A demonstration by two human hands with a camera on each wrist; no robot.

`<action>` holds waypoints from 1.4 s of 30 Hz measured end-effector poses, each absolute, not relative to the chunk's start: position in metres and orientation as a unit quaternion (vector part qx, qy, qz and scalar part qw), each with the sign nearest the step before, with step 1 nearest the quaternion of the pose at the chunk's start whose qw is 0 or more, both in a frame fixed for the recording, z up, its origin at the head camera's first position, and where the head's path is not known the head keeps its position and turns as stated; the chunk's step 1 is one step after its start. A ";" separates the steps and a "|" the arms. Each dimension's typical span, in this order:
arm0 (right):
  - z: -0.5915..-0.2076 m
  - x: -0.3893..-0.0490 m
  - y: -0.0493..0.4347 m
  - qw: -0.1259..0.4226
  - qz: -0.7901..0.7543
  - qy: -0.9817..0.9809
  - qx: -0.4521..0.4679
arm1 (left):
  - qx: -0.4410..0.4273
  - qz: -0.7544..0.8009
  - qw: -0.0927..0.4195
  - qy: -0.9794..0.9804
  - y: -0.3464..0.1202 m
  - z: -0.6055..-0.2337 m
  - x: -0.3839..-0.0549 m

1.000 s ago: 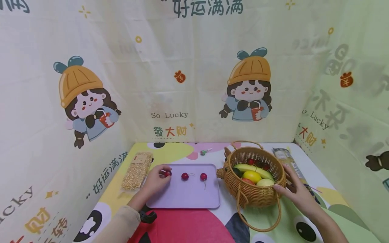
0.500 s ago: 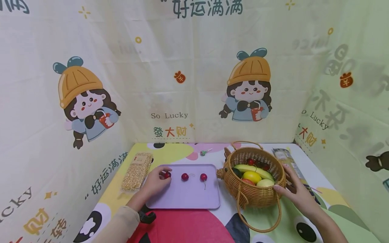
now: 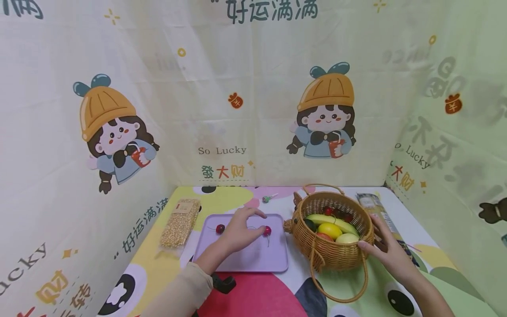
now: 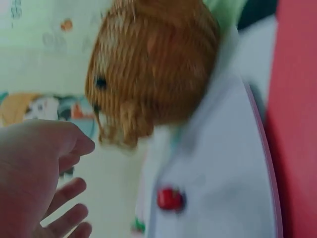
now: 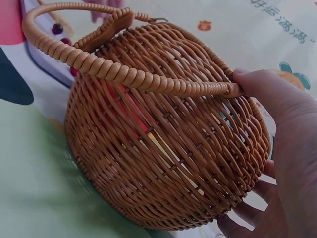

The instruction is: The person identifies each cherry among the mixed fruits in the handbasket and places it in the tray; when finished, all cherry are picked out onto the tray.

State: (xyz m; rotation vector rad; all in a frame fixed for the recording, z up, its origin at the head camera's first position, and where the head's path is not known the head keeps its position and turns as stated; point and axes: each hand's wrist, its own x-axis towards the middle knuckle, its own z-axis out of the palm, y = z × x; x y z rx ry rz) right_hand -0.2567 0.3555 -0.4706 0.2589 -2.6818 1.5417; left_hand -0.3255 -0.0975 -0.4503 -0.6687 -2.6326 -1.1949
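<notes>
On lilac tray (image 3: 269, 260), red cherries (image 3: 220, 229)

Cherries (image 3: 220, 229) on tray (image 3: 255, 260), basket (image 3: 340, 259) right, apple (image 3: 325, 237) perhaps inside

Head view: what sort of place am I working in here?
Probably a staged tabletop booth, not an ordinary room: printed sheets hang at the back and both sides, and a cartoon-patterned tabletop bears a lilac tray and a wicker basket.
</notes>
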 end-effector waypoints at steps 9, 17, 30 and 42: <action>-0.472 -0.256 0.355 0.024 0.504 -0.859 0.087 | -0.325 -0.483 0.055 -0.811 -0.017 -0.426 -0.312; -0.470 -0.256 0.353 0.027 0.501 -0.861 0.087 | -0.373 -0.485 0.024 -0.790 0.041 -0.396 -0.324; -0.468 -0.254 0.352 0.024 0.500 -0.861 0.087 | -0.312 -0.388 -0.056 -0.866 0.089 -0.387 -0.370; -0.467 -0.254 0.352 0.015 0.503 -0.860 0.085 | -0.281 -0.270 -0.166 -0.906 0.118 -0.393 -0.399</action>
